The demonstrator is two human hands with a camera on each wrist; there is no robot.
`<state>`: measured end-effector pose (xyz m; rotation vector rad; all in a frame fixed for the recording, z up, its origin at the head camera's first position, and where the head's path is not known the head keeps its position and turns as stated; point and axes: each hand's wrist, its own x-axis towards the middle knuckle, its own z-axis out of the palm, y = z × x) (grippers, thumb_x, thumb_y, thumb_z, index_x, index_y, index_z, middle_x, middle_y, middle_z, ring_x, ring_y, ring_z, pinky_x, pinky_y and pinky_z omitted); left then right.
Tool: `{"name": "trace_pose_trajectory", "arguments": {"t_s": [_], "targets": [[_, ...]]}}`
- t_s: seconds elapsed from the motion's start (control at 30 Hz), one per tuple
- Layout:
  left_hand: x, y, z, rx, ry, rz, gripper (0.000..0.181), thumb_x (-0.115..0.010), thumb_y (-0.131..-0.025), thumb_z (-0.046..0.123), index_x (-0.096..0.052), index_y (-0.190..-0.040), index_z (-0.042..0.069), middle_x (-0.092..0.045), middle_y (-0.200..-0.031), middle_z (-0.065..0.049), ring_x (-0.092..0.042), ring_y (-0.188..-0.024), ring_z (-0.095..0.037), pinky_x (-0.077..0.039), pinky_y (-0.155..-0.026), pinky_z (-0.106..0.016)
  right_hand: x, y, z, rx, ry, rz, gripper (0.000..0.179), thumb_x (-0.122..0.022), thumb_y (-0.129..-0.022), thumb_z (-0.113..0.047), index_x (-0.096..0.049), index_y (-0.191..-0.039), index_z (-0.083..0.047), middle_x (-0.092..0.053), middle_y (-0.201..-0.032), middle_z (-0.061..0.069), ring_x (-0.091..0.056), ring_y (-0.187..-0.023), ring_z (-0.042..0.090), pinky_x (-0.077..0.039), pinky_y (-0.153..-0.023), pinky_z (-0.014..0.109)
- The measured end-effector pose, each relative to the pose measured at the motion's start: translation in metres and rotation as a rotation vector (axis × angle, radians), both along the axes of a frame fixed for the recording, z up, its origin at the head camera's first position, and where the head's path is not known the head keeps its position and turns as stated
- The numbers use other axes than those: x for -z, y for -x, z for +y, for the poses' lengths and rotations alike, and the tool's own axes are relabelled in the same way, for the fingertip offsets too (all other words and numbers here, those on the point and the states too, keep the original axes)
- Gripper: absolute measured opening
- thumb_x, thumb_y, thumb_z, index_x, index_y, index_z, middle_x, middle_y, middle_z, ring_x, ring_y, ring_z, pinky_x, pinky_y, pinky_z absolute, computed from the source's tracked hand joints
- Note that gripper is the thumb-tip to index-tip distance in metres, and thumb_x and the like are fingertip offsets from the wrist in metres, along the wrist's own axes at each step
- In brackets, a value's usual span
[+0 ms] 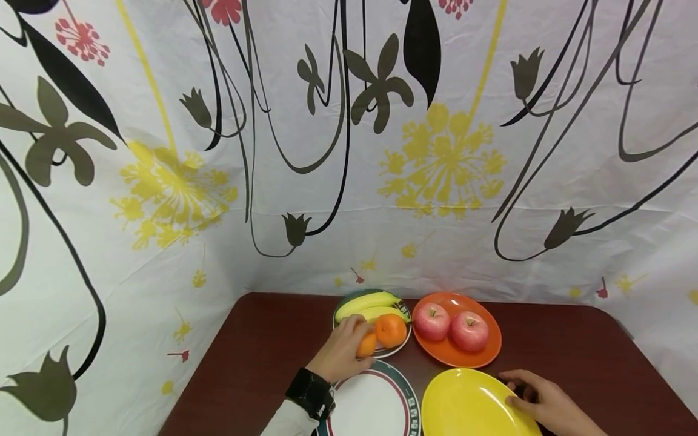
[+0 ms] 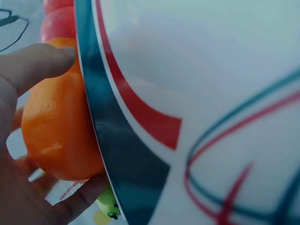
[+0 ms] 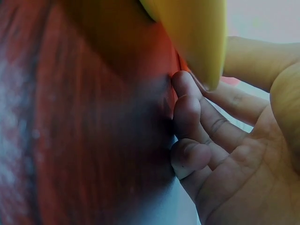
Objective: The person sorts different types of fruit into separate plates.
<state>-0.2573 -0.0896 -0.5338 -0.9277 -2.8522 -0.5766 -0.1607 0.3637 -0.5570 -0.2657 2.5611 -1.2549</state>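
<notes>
Currently, we list the following on the dark red worktop [image 1: 272, 345].

Item: small rimmed plate [image 1: 394, 352], middle of the far edge; it carries bananas [image 1: 364, 304] and a rear orange [image 1: 391, 330].
Item: front orange [image 1: 366, 346], at that plate's near left side, gripped by the left hand [image 1: 340, 350], thumb and fingers curled about it; whether it is lifted we cannot tell.
Item: orange-red plate [image 1: 449, 357], just beside, toward the far right corner, bearing a left apple [image 1: 431, 321] and a right apple [image 1: 469, 332].
Item: large white plate [image 1: 371, 404], green-banded, toward the near edge.
Item: yellow plate [image 1: 474, 404], to its right; the right hand [image 1: 537, 396] holds its right rim narrowly, thumb on top.
Backdrop: flower-printed cloth [image 1: 338, 188], beyond the far edge.
</notes>
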Motion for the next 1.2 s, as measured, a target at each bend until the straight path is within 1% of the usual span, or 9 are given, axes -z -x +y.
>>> {"name": "trace_pose_trajectory", "arguments": {"t_s": [0.2, 0.43, 0.57, 0.73, 0.83, 0.97, 1.03, 1.1, 1.2], "targets": [[0.001, 0.005, 0.004, 0.025, 0.039, 0.001, 0.061, -0.084, -0.091, 0.038, -0.053, -0.140, 0.018, -0.054, -0.140, -0.004, -0.051, -0.127, -0.024, -0.053, -0.105, -0.041, 0.002, -0.001, 0.001, -0.007, 0.018, 0.000, 0.048, -0.069, -0.105, -0.024, -0.060, -0.140, 0.007, -0.064, -0.109, 0.008, -0.051, -0.077, 0.004, -0.046, -0.065, 0.024], [-0.004, 0.006, 0.002, 0.056, 0.007, -0.020, 0.059, -0.088, -0.089, 0.035, -0.052, -0.133, 0.018, -0.053, -0.131, -0.002, -0.051, -0.117, -0.019, -0.054, -0.097, -0.033, 0.001, -0.002, 0.000, -0.008, 0.025, -0.002, 0.047, -0.068, -0.105, -0.024, -0.060, -0.139, 0.007, -0.064, -0.110, 0.008, -0.051, -0.076, 0.004, -0.046, -0.065, 0.025], [-0.020, 0.005, 0.004, 0.062, -0.041, 0.017, 0.061, -0.089, -0.087, 0.032, -0.053, -0.134, 0.018, -0.051, -0.126, -0.003, -0.053, -0.107, -0.016, -0.055, -0.084, -0.025, 0.001, -0.001, 0.000, -0.006, 0.028, -0.013, 0.047, -0.068, -0.105, -0.024, -0.060, -0.140, 0.006, -0.064, -0.109, 0.008, -0.051, -0.076, 0.004, -0.046, -0.065, 0.025], [-0.056, 0.002, 0.018, 0.082, -0.074, 0.081, 0.057, -0.086, -0.086, 0.035, -0.063, -0.136, 0.021, -0.047, -0.125, -0.003, -0.053, -0.102, -0.015, -0.052, -0.072, -0.018, 0.000, -0.001, 0.000, -0.002, 0.036, -0.024, 0.047, -0.069, -0.104, -0.024, -0.060, -0.139, 0.006, -0.064, -0.109, 0.008, -0.051, -0.076, 0.005, -0.046, -0.065, 0.025], [-0.077, -0.007, 0.038, 0.128, -0.074, 0.115, 0.051, -0.085, -0.085, 0.038, -0.067, -0.131, 0.025, -0.050, -0.129, -0.001, -0.057, -0.103, -0.014, -0.052, -0.076, -0.016, 0.000, -0.001, 0.000, -0.009, 0.042, -0.025, 0.047, -0.068, -0.105, -0.023, -0.060, -0.139, 0.007, -0.064, -0.109, 0.008, -0.051, -0.077, 0.005, -0.046, -0.065, 0.025], [-0.093, -0.027, 0.074, 0.258, -0.018, 0.255, 0.049, -0.081, -0.087, 0.045, -0.065, -0.131, 0.027, -0.058, -0.134, 0.002, -0.062, -0.111, -0.013, -0.054, -0.091, -0.018, 0.000, -0.001, 0.002, -0.015, 0.052, -0.036, 0.046, -0.068, -0.105, -0.023, -0.060, -0.139, 0.007, -0.064, -0.110, 0.009, -0.051, -0.077, 0.005, -0.046, -0.065, 0.025], [-0.094, -0.039, 0.093, 0.331, 0.018, 0.342, 0.049, -0.079, -0.089, 0.049, -0.065, -0.132, 0.028, -0.060, -0.131, 0.005, -0.061, -0.112, -0.010, -0.051, -0.093, -0.015, 0.000, 0.000, 0.002, -0.014, 0.053, -0.039, 0.046, -0.068, -0.105, -0.023, -0.060, -0.139, 0.007, -0.065, -0.109, 0.008, -0.051, -0.077, 0.006, -0.046, -0.065, 0.025], [-0.090, -0.052, 0.113, 0.393, 0.061, 0.413, 0.050, -0.077, -0.090, 0.052, -0.066, -0.133, 0.030, -0.060, -0.127, 0.007, -0.059, -0.108, -0.007, -0.047, -0.087, -0.010, 0.001, 0.000, 0.003, -0.022, 0.057, -0.034, 0.046, -0.068, -0.105, -0.022, -0.059, -0.140, 0.007, -0.066, -0.109, 0.007, -0.052, -0.077, 0.005, -0.047, -0.065, 0.025], [-0.077, -0.070, 0.141, 0.480, 0.148, 0.431, 0.051, -0.074, -0.092, 0.058, -0.066, -0.137, 0.034, -0.058, -0.126, 0.011, -0.052, -0.104, -0.002, -0.039, -0.081, -0.005, 0.003, 0.000, 0.004, -0.051, 0.059, 0.003, 0.044, -0.065, -0.106, -0.019, -0.059, -0.140, 0.008, -0.067, -0.107, 0.004, -0.053, -0.078, 0.004, -0.047, -0.065, 0.025]]}}
